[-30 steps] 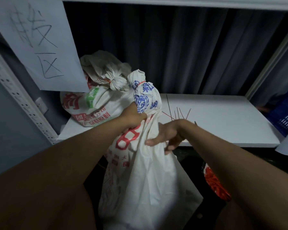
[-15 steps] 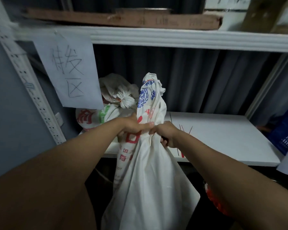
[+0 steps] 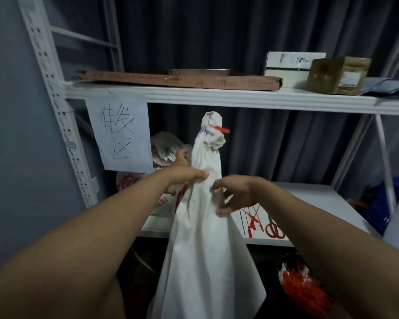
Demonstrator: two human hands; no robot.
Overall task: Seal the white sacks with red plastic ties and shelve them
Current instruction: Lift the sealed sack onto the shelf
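White sack (image 3: pixel 205 238) hangs upright in front of the middle shelf (image 3: pixel 309 194), neck bunched and cinched with a red tie (image 3: pixel 220 129) near the top; the tie's tail sticks out right. The top of the sack reaches just under the upper shelf (image 3: pixel 217 96).

Our left hand (image 3: pixel 186 174) grips the sack's neck below the tie, fingers curled into the cloth. Our right hand (image 3: pixel 235 194) is at the sack's right side at about the same height, fingers half-curled; thumb and forefinger look to touch the fabric, but we cannot tell if they actually pinch it.

Behind the sack, at the left end of the middle shelf, a second sack (image 3: pixel 164 148) sits already tied, with red print. Right of the held sack, loose red ties (image 3: pixel 253 221) lie on the shelf board. Below the shelf, lower right, a bunch of red ties (image 3: pixel 302 288).

Paper sign (image 3: pixel 120 132) with handwritten characters hangs from the upper shelf's edge, left of the sack. On the upper shelf: flat cardboard (image 3: pixel 182 80), white box (image 3: pixel 290 65), brown box (image 3: pixel 336 74).
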